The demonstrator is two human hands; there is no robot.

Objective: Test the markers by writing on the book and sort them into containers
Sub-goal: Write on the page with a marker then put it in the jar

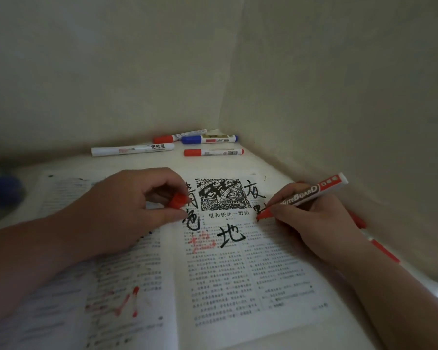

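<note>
Matt paper book (238, 274); glossy plastic markers (214, 152).

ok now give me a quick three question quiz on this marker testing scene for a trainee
1. True or false: the red whiteboard marker in the right hand has its tip on the left page of the open book.
2. What does the left hand pinch? A) red cap B) eraser C) pencil
3. How many markers lie near the wall corner beyond the book?
Key: 1 false, the tip is on the right page; 2 A; 3 four.
</note>
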